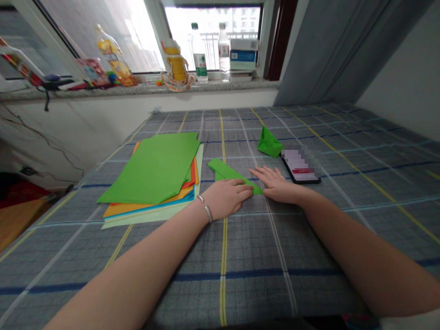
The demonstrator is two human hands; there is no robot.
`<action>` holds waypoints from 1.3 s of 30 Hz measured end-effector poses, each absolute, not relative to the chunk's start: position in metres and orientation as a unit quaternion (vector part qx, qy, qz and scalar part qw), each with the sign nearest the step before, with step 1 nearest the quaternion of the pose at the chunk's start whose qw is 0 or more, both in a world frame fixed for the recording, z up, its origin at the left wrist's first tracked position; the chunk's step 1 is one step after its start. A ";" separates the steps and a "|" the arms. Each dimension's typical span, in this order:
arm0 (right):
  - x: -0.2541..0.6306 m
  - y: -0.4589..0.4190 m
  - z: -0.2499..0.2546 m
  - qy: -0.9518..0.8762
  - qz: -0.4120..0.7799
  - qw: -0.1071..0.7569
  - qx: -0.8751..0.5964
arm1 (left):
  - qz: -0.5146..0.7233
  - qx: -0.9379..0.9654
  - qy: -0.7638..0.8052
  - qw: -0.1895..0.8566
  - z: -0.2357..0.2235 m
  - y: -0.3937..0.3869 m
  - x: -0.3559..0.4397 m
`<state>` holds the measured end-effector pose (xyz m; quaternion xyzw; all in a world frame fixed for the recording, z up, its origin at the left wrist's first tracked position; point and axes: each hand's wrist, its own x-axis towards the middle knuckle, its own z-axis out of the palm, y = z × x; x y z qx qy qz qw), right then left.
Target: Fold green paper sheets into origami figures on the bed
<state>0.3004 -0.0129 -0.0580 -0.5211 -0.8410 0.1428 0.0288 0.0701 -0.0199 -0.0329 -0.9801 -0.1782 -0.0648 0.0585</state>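
Grey checked bedspread (223, 284), two open hands on green paper

On the bedspread, the left hand (227, 198), with a silver bracelet (206, 211) at its wrist, lay flat and open on the folded green paper (228, 172). It pressed the paper but did not pinch it. The right hand (277, 184) was open also, and it held nothing closed; its fingertips (257, 174) came just beside the paper's sharp point. This paper lay between both hands, a long narrow triangle with one small corner standing out at the far end. Left of it was a stack of coloured paper (151, 167), green on top. Farther away sat a small folded green paper piece (269, 143), near a phone (300, 165) with blurred screen. Bottles (199, 52) stood on the windowsill (137, 89).
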 end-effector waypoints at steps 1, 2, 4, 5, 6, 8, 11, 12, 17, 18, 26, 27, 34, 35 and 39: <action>0.301 -0.013 -0.058 -0.842 0.143 0.028 -0.520 | -0.065 -0.980 -0.176 0.058 -0.033 -0.020 0.069; 0.301 -0.013 -0.058 -0.842 0.144 0.026 -0.519 | -0.064 -0.981 -0.176 0.059 -0.033 -0.019 0.068; 0.302 -0.013 -0.058 -0.842 0.144 0.024 -0.520 | -0.060 -0.980 -0.178 0.063 -0.033 -0.018 0.066; 0.302 -0.013 -0.058 -0.842 0.143 0.025 -0.520 | -0.059 -0.980 -0.180 0.065 -0.034 -0.018 0.065; 0.302 -0.013 -0.059 -0.842 0.142 0.028 -0.520 | -0.059 -0.979 -0.182 0.067 -0.034 -0.017 0.064; 0.303 -0.013 -0.062 -0.844 0.135 0.036 -0.518 | -0.062 -0.979 -0.182 0.069 -0.034 -0.017 0.063; 0.303 -0.012 -0.064 -0.846 0.129 0.044 -0.516 | -0.064 -0.980 -0.176 0.071 -0.035 -0.016 0.062; 0.303 -0.012 -0.064 -0.846 0.130 0.042 -0.515 | -0.063 -0.980 -0.176 0.073 -0.036 -0.016 0.062; 0.301 -0.013 -0.059 -0.842 0.133 0.023 -0.522 | -0.066 -0.978 -0.181 0.077 -0.036 -0.018 0.065; 0.300 -0.013 -0.059 -0.842 0.131 0.023 -0.523 | -0.071 -0.978 -0.181 0.075 -0.035 -0.019 0.067; 0.304 -0.010 -0.068 -0.846 0.119 0.034 -0.519 | -0.098 -0.972 -0.199 0.080 -0.036 -0.024 0.081; 0.303 -0.010 -0.068 -0.846 0.119 0.035 -0.519 | -0.100 -0.971 -0.201 0.079 -0.036 -0.024 0.081; 0.302 -0.012 -0.062 -0.841 0.135 0.027 -0.523 | -0.098 -0.973 -0.201 0.058 -0.034 -0.018 0.070; 0.302 -0.012 -0.061 -0.841 0.138 0.027 -0.523 | -0.098 -0.973 -0.200 0.055 -0.034 -0.017 0.068; 0.302 -0.014 -0.059 -0.840 0.146 0.038 -0.521 | -0.101 -0.974 -0.200 0.041 -0.036 -0.012 0.062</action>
